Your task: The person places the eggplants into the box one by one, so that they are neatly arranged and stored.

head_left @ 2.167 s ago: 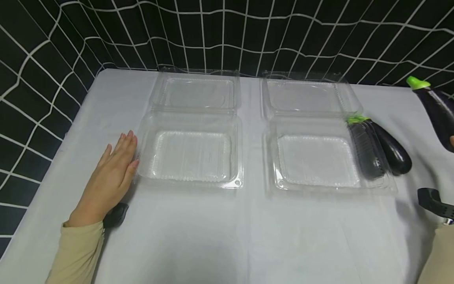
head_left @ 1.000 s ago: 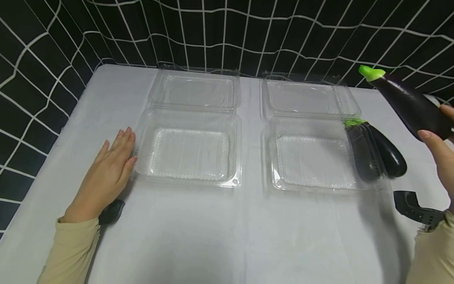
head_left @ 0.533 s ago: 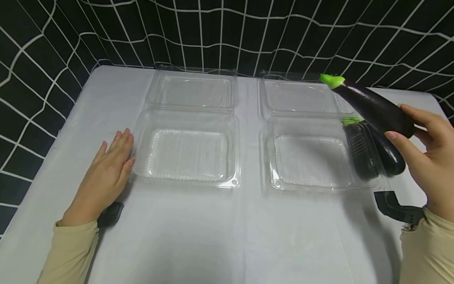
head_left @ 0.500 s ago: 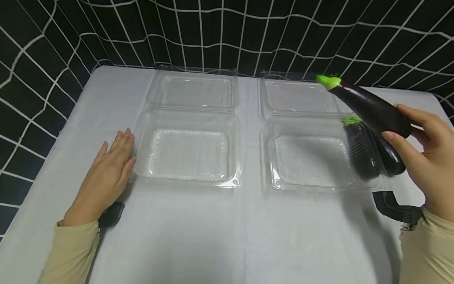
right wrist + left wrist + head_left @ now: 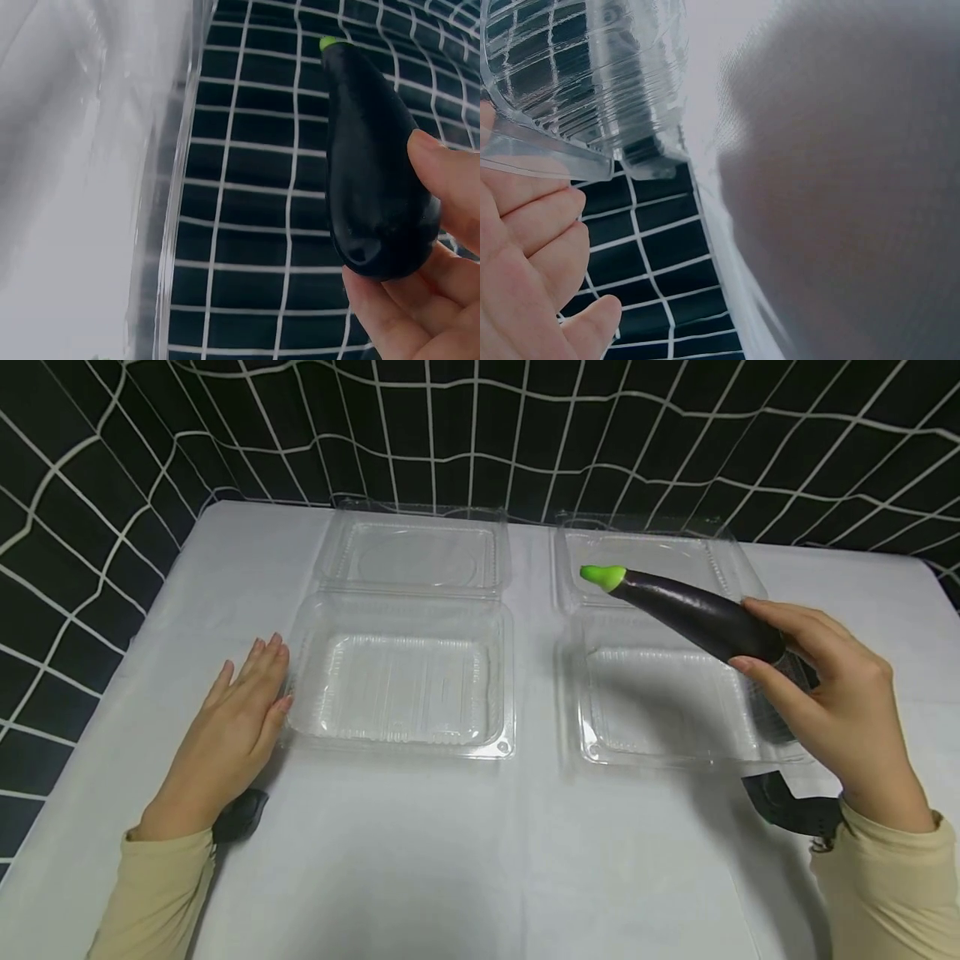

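Observation:
My right hand (image 5: 847, 702) holds a dark purple eggplant (image 5: 693, 610) by its thick end, thumb on one side and fingers on the other. The eggplant's green stem end points left, and it hangs above the right clear plastic container (image 5: 660, 752). In the right wrist view the same eggplant (image 5: 375, 165) is gripped near its bottom. My left hand (image 5: 225, 735) lies with straight fingers along the left side of the left clear plastic container (image 5: 405, 747). The left wrist view shows those fingers (image 5: 544, 225) against the container's rim (image 5: 547, 154).
More dark eggplant (image 5: 776, 718) shows through the right container's right side, mostly hidden by my right hand; I cannot tell whether it is inside. Both lids, left (image 5: 420, 552) and right (image 5: 637, 547), are folded back on the white table (image 5: 450, 843). A black-and-white grid cloth (image 5: 450, 427) rises behind.
My right hand has come in from the right edge with the eggplant, moving left and lower over the right container. The left hand has stayed beside the left container.

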Tool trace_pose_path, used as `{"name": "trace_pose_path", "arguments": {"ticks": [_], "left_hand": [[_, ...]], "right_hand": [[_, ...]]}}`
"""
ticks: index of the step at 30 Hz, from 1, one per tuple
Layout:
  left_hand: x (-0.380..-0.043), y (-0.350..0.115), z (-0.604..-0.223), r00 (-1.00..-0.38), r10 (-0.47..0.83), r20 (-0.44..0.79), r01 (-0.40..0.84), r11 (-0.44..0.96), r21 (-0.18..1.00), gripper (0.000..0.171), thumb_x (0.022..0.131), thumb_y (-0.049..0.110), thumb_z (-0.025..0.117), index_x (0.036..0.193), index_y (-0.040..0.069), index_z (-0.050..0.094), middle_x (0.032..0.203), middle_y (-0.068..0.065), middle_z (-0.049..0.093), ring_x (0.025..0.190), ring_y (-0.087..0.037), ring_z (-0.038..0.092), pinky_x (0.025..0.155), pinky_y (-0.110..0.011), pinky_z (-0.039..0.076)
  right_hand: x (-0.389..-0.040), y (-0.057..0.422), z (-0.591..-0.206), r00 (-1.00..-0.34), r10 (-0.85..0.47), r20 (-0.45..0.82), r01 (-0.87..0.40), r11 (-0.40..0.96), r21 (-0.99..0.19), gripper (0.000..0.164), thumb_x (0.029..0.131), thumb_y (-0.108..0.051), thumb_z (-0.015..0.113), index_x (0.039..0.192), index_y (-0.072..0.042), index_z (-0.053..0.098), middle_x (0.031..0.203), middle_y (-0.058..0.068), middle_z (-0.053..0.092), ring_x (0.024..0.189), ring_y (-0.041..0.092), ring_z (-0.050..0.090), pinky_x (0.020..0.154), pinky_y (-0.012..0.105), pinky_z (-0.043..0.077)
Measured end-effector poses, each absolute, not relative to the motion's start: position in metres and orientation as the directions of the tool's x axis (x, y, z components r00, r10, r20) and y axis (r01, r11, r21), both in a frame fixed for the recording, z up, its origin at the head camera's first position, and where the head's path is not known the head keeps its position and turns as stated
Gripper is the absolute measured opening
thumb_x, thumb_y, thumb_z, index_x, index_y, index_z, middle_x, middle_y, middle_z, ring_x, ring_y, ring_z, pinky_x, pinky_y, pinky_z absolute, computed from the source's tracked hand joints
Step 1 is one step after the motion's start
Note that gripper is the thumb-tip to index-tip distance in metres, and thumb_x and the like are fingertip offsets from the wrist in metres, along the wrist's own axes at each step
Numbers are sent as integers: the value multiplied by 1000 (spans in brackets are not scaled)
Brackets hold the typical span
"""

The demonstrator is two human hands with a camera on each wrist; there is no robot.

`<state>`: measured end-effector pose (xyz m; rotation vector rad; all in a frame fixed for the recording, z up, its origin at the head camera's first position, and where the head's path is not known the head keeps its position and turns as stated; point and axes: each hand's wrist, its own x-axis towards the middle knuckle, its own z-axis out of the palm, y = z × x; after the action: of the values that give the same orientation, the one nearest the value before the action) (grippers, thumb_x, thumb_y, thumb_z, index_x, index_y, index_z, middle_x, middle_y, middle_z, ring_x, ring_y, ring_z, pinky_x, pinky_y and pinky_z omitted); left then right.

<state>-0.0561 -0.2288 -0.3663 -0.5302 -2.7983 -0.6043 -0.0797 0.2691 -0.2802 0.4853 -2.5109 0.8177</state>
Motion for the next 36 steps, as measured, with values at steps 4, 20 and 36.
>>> {"name": "trace_pose_path", "arguments": {"ticks": [4, 20, 36], "left_hand": [[-56, -228, -365, -910, 298, 289, 390, 850, 354, 52, 101, 20, 44, 143, -7, 31, 150, -18, 28, 141, -25, 21, 114, -47, 11], [-53, -227, -365, -910, 295, 293, 389, 851, 352, 52, 99, 18, 47, 143, -7, 31, 150, -18, 28, 141, -25, 21, 115, -45, 10], [-54, -228, -367, -904, 299, 307, 400, 844, 358, 51, 101, 20, 44, 142, -8, 32, 149, -18, 28, 140, -26, 22, 114, -47, 12]], "right_hand": [[-80, 259, -279, -814, -236, 531, -512, 725, -461, 55, 72, 10, 76, 123, -5, 63, 118, 8, 63, 110, -3, 50, 89, 10, 37], [-84, 210, -274, -698, -391, 600, -694, 576, -431, 62, 89, -50, 55, 117, 4, 63, 113, 17, 64, 114, 5, 53, 97, 19, 38], [-91, 161, -289, -609, -564, 558, -793, 438, -423, 49, 95, -40, 51, 122, 0, 61, 123, 12, 60, 114, 26, 55, 101, 23, 37]]}}
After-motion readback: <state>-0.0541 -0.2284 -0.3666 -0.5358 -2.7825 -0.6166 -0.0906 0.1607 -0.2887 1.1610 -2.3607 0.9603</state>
